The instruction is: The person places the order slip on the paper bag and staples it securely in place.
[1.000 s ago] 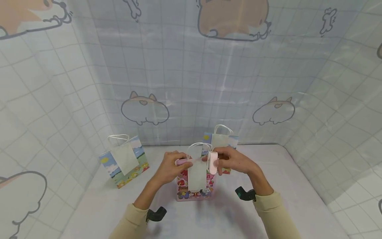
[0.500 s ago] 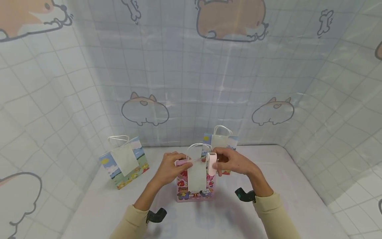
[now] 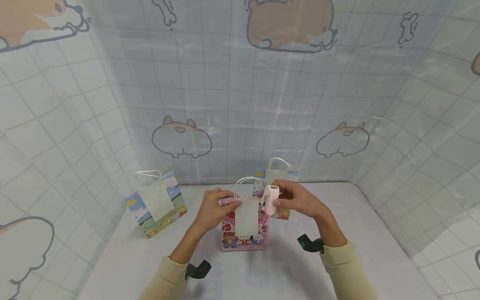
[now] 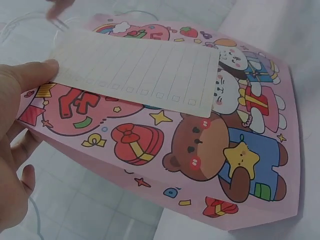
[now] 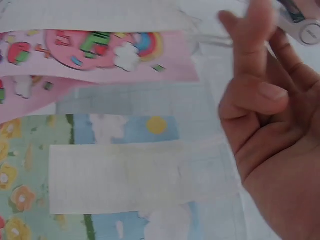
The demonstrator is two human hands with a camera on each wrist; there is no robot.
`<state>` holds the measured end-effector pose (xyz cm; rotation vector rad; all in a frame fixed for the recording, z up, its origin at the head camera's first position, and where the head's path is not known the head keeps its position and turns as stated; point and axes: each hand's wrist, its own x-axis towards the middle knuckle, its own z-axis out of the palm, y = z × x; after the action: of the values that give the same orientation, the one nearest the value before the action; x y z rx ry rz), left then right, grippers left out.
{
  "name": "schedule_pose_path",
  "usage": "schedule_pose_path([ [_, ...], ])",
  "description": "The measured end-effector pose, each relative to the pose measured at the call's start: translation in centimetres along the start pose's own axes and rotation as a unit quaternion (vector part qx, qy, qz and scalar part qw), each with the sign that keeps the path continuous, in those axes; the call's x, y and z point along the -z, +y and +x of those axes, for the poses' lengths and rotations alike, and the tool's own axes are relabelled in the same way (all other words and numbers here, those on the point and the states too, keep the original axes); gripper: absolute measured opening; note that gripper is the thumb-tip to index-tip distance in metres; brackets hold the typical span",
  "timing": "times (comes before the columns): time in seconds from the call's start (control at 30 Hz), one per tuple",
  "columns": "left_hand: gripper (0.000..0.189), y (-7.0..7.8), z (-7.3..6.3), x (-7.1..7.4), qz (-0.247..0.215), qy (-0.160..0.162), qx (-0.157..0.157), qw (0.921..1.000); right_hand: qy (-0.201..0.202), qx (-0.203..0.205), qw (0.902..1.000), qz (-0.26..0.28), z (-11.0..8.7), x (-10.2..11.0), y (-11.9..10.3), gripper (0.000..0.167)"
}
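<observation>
A pink paper bag [image 3: 228, 228] with cartoon animals and white handles stands at the table's middle. Against its front lies a white lined sheet [image 3: 246, 218] with small checkboxes, at the top edge. My left hand [image 3: 214, 210] pinches sheet and bag rim together, thumb in front; the left wrist view shows that thumb on the sheet's [image 4: 135, 70] end. Just right of the bag's top, my right hand [image 3: 301, 201] holds a small pink-and-white stapler [image 3: 271, 200], apart from the sheet. Only part of the stapler [image 5: 309, 32] shows in the right wrist view.
Two landscape-print paper bags with white sheets on their fronts stand behind: one bag [image 3: 180, 210] at the left, another bag [image 3: 293, 178] behind my right hand. A patterned curtain [image 3: 240, 104] encloses the white table [image 3: 337, 216] at the back and sides.
My right hand has drawn the stapler up and to the right, away from the bag's top edge. The left hand keeps its pinch; the pink bag has risen very slightly.
</observation>
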<state>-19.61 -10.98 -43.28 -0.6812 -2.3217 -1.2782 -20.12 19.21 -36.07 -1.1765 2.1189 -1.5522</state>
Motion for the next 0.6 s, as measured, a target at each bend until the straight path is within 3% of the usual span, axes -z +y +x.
schedule_pose_path([
  [0.17, 0.012, -0.2, 0.1, 0.2, -0.018, -0.006, -0.011, 0.9998, 0.080, 0.075, 0.9933, 0.036, -0.1, 1.5, 0.0, 0.024],
  [0.23, 0.011, -0.2, 0.1, 0.2, -0.030, -0.014, -0.006, 0.9994, 0.125, 0.083, 0.9876, 0.046, 0.3, 1.9, 0.1, 0.023],
  [0.3, 0.011, -0.2, 0.0, 0.2, -0.042, -0.023, 0.004, 0.9989, 0.168, 0.068, 0.9822, 0.050, 0.9, 2.1, 0.3, 0.024],
  [0.4, 0.010, -0.1, 0.0, 0.1, -0.054, -0.032, 0.019, 0.9979, 0.203, 0.008, 0.9787, 0.028, 2.1, 2.0, 0.4, 0.025],
  [0.5, 0.012, 0.0, 0.0, 0.1, -0.061, -0.034, 0.032, 0.9970, 0.180, -0.055, 0.9822, -0.008, 3.4, 1.4, 0.6, 0.027],
  [0.6, 0.013, 0.2, 0.1, 0.0, -0.059, -0.035, 0.047, 0.9966, 0.136, -0.087, 0.9858, -0.047, 4.5, 0.6, 0.5, 0.029],
])
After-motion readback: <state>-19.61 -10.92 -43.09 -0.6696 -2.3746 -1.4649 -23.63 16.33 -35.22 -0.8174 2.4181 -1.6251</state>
